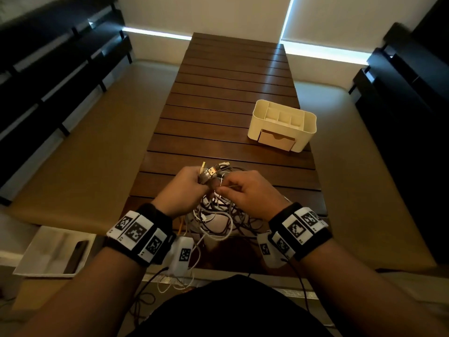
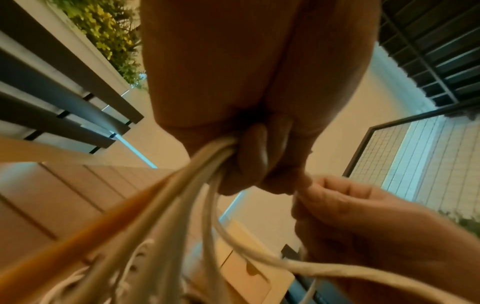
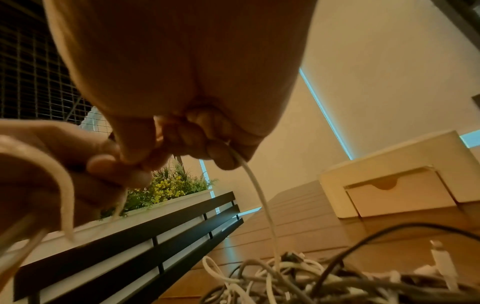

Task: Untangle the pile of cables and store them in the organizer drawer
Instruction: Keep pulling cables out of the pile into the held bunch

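Two hands work the cables heaped on the surface: our left hand clutches a bunch of plug ends, our right hand pinches one white strand. We should draw it out slowly; the drawer sits closed

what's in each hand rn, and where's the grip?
Left hand grips a bundle of cables just below their plug ends. Right hand pinches one thin white cable mid-length, above the cable pile.
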Tool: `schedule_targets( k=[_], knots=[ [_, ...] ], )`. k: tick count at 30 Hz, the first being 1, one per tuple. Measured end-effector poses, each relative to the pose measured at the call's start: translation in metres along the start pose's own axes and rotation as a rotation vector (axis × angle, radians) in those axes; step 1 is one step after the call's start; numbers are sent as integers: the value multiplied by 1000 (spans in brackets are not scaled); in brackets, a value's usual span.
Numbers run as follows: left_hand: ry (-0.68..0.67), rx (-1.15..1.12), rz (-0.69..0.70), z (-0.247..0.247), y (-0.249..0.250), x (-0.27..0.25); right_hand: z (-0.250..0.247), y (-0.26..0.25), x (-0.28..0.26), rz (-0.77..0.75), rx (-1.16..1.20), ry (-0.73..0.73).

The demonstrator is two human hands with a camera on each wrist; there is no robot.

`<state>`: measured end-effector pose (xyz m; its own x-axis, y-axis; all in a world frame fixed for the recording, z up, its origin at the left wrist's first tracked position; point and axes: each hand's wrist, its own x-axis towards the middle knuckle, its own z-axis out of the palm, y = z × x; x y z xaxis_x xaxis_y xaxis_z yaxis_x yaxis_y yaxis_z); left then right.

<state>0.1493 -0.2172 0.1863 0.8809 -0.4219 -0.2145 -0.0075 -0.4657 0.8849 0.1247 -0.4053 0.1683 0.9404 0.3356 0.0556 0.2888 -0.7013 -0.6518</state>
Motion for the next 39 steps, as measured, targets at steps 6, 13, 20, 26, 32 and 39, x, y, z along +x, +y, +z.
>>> schedule_targets(
  k=[6, 13, 20, 26, 32, 39],
  knots=[
    [138, -292, 77, -33, 20, -11, -2, 16, -6, 153, 279, 159],
    [203, -107, -115, -33, -23, -12, -22, 10, 13, 154, 322, 267],
    [275, 21, -4, -21, -22, -4, -15, -6, 28, 2, 96, 36],
    [105, 54, 106, -6, -1, -2, -13, -4, 31, -33, 96, 50],
    [89, 90, 120, -26, 15, -7, -4, 11, 24, 57, 219, 48],
    [282, -125, 77, -40, 13, -8, 8, 26, 24, 275, 322, 71]
  ],
)
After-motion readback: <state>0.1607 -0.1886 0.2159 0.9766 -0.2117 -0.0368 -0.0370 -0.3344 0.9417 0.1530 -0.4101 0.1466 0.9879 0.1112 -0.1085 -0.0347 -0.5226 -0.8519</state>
